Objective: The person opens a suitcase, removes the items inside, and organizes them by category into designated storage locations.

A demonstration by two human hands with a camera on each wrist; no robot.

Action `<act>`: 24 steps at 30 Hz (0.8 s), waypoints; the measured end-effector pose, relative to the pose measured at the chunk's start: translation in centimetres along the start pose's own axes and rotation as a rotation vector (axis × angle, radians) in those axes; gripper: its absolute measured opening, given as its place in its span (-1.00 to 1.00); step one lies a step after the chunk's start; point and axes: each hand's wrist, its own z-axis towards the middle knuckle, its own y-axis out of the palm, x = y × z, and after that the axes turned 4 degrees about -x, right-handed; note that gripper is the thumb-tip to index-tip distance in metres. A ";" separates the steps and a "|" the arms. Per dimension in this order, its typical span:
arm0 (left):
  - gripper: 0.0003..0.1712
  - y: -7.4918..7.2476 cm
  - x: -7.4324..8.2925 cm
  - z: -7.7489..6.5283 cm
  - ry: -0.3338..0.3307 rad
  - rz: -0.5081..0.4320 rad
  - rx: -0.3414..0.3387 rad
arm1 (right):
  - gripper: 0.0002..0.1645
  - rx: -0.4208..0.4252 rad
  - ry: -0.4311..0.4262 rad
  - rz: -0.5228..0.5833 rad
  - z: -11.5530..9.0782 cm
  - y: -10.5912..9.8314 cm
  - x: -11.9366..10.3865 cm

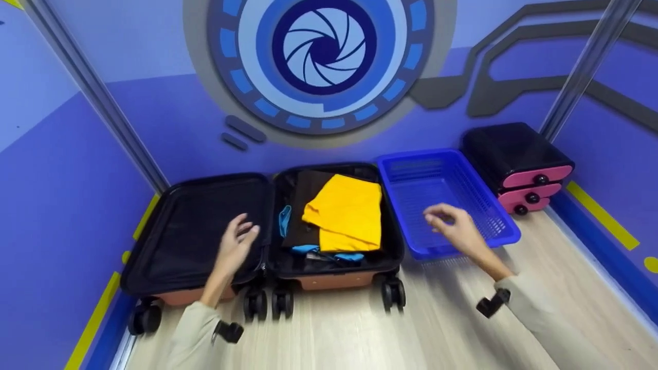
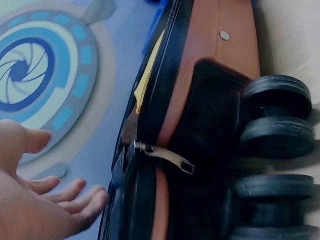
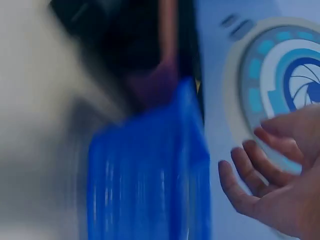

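Note:
An open suitcase lies on the floor, its black-lined lid half on the left and its packed half on the right. Folded yellow cloth lies in the right half on top of dark brown cloth, with bits of blue cloth showing around them. Over the left half hovers my left hand, fingers loosely bent and holding nothing. My right hand hangs above the blue plastic basket, also holding nothing. In the left wrist view the suitcase's zipper pull shows beside the relaxed left fingers.
A black drawer box with pink fronts stands right of the basket. Suitcase wheels stick out toward me. Behind everything rises a blue printed wall, and side walls close in the left and right. Pale wood-look floor lies in front.

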 end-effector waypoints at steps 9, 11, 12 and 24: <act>-0.30 1.5 -0.1 2.7 -0.197 0.059 -0.079 | -0.63 -0.312 0.503 0.530 5.3 1.5 -3.1; -0.33 1.6 -0.4 3.2 -0.218 0.078 -0.059 | -0.57 -0.352 0.550 0.526 6.3 2.6 -3.0; -0.34 1.7 -0.6 3.4 -0.225 0.091 -0.048 | -0.52 -0.366 0.566 0.515 6.7 3.2 -2.9; -0.42 1.2 -1.9 4.8 -0.331 -0.043 -0.070 | -0.11 -0.416 0.658 0.249 9.2 7.2 -2.6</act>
